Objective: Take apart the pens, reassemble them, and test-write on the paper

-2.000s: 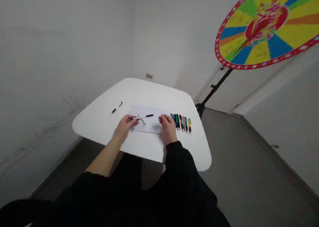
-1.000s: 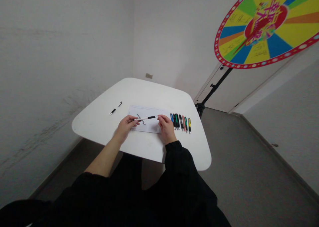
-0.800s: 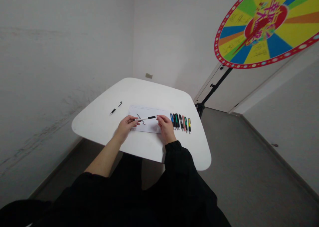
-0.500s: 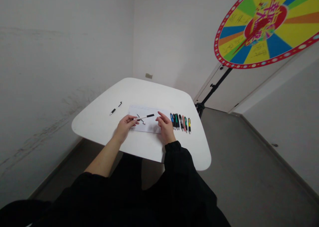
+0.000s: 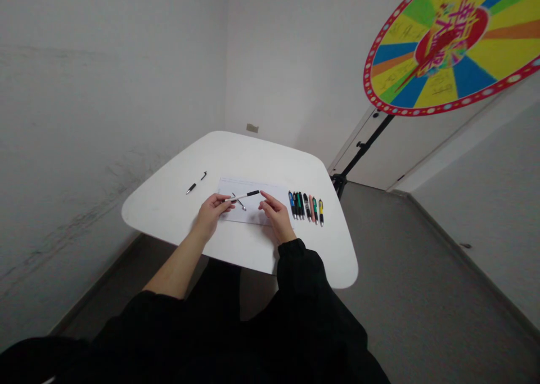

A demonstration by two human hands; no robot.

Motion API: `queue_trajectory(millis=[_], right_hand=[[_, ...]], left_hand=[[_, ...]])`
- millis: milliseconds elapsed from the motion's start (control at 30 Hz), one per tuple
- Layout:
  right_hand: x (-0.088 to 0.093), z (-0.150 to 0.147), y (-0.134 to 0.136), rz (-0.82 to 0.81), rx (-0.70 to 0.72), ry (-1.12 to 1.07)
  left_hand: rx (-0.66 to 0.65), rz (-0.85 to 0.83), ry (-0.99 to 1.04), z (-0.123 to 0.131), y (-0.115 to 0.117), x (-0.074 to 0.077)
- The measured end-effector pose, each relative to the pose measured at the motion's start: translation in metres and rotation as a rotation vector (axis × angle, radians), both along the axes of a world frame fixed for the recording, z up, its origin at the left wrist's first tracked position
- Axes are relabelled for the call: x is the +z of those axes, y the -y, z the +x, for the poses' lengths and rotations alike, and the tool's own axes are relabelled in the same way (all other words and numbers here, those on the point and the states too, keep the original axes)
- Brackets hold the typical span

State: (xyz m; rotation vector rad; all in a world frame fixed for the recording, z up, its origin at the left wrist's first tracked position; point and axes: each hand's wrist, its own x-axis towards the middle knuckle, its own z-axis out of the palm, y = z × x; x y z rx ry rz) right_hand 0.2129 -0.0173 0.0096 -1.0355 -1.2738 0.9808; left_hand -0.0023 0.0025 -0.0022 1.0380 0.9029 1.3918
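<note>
My left hand [image 5: 210, 213] pinches the end of a white pen with a black grip [image 5: 244, 195] and holds it level above a sheet of white paper [image 5: 253, 203]. A small thin pen part [image 5: 241, 203] lies on the paper just under the pen. My right hand [image 5: 273, 215] rests on the paper's right side. Its fingers are stretched toward the pen's black tip and hold nothing.
A row of several coloured pens [image 5: 306, 206] lies to the right of the paper on the white table [image 5: 236, 159]. Two small black pen pieces [image 5: 196, 183] lie at the table's left. A colourful prize wheel [image 5: 447, 41] on a black stand [image 5: 358, 156] is at the right.
My right hand let go of the pen's black tip, opened, and moved slightly left on the paper. My left hand keeps the pen, whose tip has swung a little left.
</note>
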Motion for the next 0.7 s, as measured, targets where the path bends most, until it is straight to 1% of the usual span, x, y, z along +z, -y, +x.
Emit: queue_trajectory(millis=[100, 167, 267, 333, 467, 700], right_hand=[[-0.001, 0.001, -0.001, 0.029, -0.034, -0.001], [-0.002, 0.001, -0.002, 0.052, -0.104, 0.022], [-0.004, 0.001, -0.003, 0.105, -0.2, 0.116], [-0.006, 0.0, -0.005, 0.152, -0.213, 0.225], [-0.011, -0.005, -0.008, 0.224, -0.185, 0.501], [-0.015, -0.022, -0.014, 0.248, -0.183, 0.884]], left_hand=[[0.01, -0.001, 0.019, 0.0, 0.0, 0.0], [0.021, -0.001, 0.03, 0.0, -0.001, 0.0], [0.041, 0.003, 0.033, -0.001, -0.002, 0.0], [0.052, 0.005, 0.027, -0.001, -0.002, 0.0], [0.063, -0.001, 0.033, -0.001, -0.002, 0.001], [0.079, 0.006, 0.032, -0.001, -0.003, 0.001]])
